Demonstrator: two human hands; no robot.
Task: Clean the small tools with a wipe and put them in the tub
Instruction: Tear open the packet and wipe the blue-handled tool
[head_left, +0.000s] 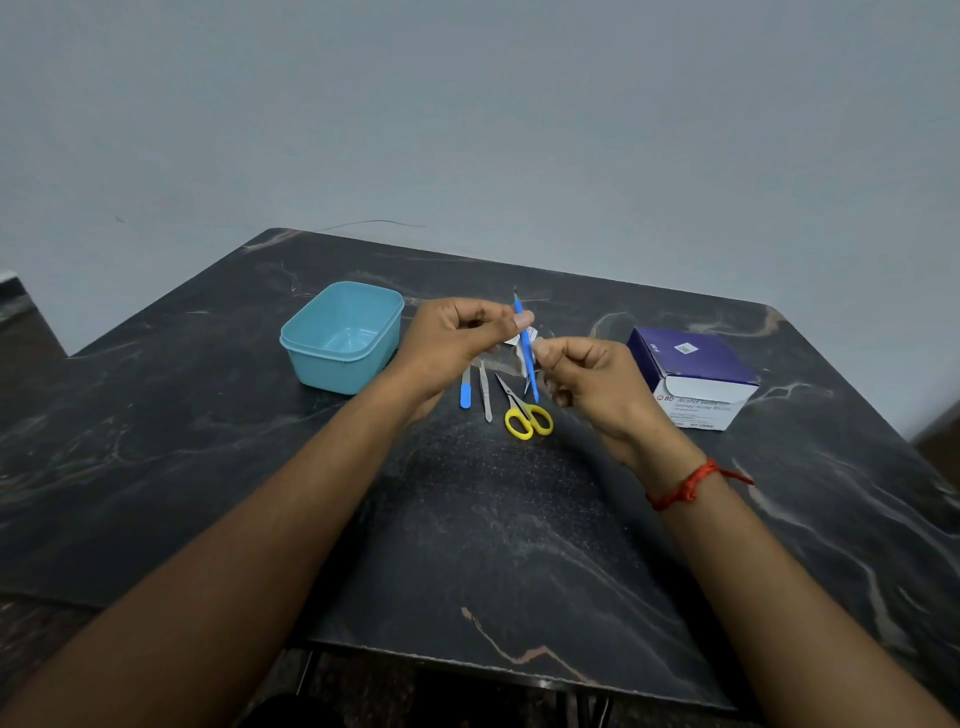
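Step in hand: wiping the pick. The left hand pinches the pick near its upper end between thumb and forefinger, with the other fingers curled. The right hand pinches the wipe against the shaft lower down, fingers curled in. The pick is held nearly upright above the middle of the surface, metal point away from the person. How fully the wipe wraps the shaft cannot be told. To do the step well, fix the left pinch, fold the wipe round the shaft and draw it along the full length toward the point. Turn the pick between passes and keep fingertips off the sharp end. The tub stands toward the far left corner, just beside the left hand, with nothing visible inside. The short tool, tweezers and scissors lie side by side below the hands, not yet in the tub. The swab box sits near the right edge.
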